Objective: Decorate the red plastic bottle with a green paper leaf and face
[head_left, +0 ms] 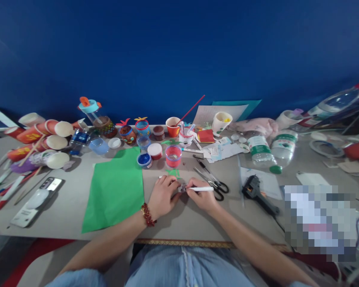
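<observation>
My left hand (164, 194), with a red beaded bracelet (148, 215) on the wrist, pinches a small pale piece with dark marks (182, 187) against the table. A white marker (202, 189) is gripped in my right hand (204, 197), its tip end at the small piece. Just beyond my hands lies a green paper cutout (173, 172). Green paper (116, 191) lies flat to the left of my left hand. Black-handled scissors (219, 188) rest to the right of my right hand, beside a black pen (204, 165).
Paint jars (144, 160) and a pink-rimmed cup (173, 155) stand beyond my hands. A glue gun (260, 195) and plastic bottles (259, 149) are on the right. Stacked paper cups (42, 131) and a phone (37, 201) lie on the left. A blue wall (179, 52) rises behind.
</observation>
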`<state>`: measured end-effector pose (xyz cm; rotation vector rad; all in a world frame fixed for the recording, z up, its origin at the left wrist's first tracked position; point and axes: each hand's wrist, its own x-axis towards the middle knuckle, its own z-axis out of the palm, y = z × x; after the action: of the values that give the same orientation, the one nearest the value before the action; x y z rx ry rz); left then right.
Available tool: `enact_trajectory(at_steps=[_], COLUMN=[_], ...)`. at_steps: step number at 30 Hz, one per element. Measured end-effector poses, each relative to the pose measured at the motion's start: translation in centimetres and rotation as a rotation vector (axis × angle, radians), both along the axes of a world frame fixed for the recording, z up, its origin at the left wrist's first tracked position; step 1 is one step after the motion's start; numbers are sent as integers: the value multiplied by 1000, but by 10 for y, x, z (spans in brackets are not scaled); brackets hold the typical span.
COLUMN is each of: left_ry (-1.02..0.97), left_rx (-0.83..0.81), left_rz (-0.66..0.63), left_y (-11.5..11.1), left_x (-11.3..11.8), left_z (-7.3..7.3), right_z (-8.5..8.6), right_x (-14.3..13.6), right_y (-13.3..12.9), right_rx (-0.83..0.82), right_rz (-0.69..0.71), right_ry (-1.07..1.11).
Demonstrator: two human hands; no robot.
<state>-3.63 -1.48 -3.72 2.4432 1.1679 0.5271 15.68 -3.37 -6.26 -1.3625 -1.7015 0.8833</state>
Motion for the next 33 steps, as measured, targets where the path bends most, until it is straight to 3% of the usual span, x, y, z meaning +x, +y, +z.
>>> enact_trajectory(at_steps=[33], left_ry=[17], left_rx=[9], left_rz=[-1], left_y=[0], left_x=[0], left_z=[0], right_z=[1], right_x=[-1], right_y=[0], right_rx=[3], right_rz=[4], right_ry=[-39])
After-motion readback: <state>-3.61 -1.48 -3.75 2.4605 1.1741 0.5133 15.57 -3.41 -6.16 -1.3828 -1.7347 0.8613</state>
